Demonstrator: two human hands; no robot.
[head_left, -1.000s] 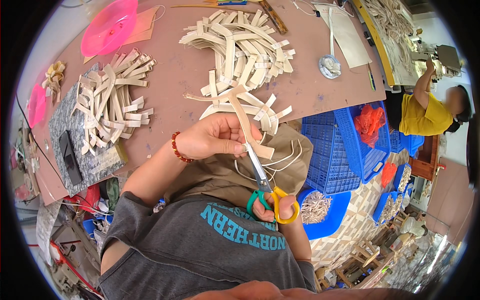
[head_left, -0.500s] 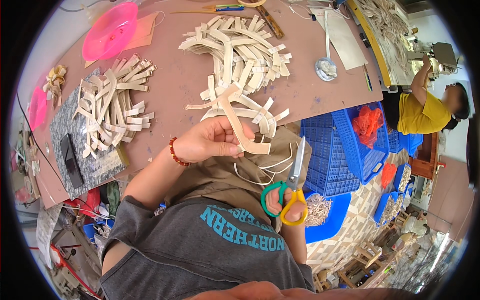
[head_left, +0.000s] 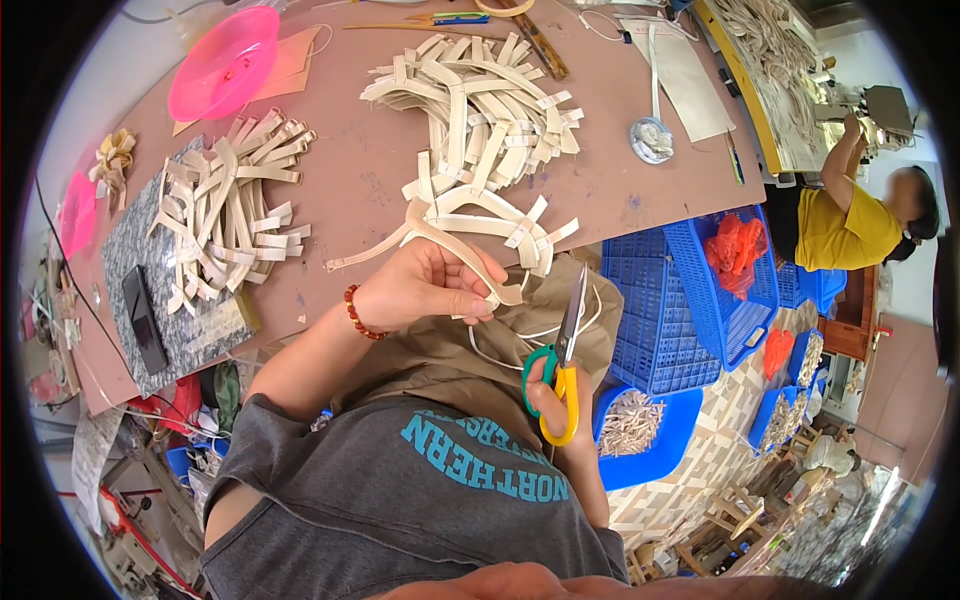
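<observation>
- At far left, a pile of beige straps (head_left: 230, 215) lies on a marbled board (head_left: 135, 245).
- My left hand (head_left: 425, 288) is closed in a pinch on a forked beige strap (head_left: 416, 216), thumb and fingers near its right-hand end; the fork and long tail reach out leftward past my knuckles.
- My right hand (head_left: 548, 402) is wrapped round scissors (head_left: 568, 340), blades upward, just right of the strap, not touching it.
- Beyond sits a blue tub (head_left: 680, 450).
</observation>
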